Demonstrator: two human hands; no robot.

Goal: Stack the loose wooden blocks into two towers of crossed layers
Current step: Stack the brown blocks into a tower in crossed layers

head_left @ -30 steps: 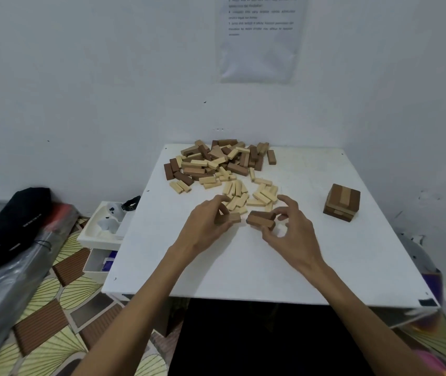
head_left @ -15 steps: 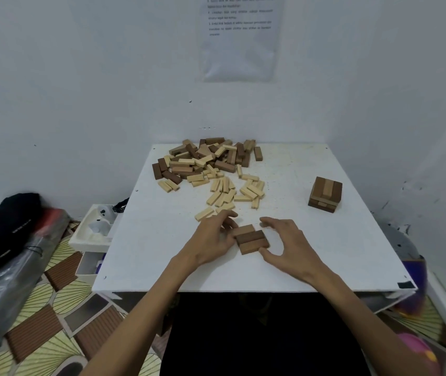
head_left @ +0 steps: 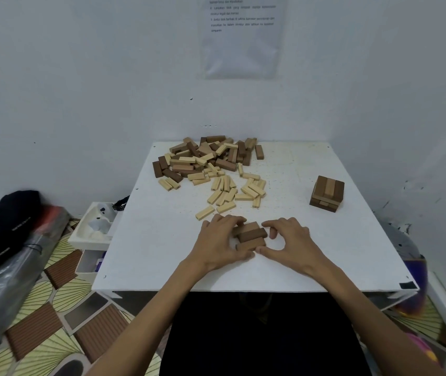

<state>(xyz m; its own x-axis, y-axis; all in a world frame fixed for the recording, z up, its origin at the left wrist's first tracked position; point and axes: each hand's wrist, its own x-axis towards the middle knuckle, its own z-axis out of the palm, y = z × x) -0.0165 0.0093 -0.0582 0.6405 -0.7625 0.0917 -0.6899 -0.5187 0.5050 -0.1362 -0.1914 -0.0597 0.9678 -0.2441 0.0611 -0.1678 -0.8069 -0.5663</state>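
White table point(head_left: 162, 240): loose block pile point(head_left: 208, 164) along the far edge, spilling toward the centre. Our left hand point(head_left: 217, 242) and right hand point(head_left: 291, 245) sit by the near edge, mid-width, fingers curled. Started tower point(head_left: 327, 194) stands near the right edge, well apart. Between our hands we pinch three brown blocks point(head_left: 251, 236) from both ends. They lie flat, side by side.
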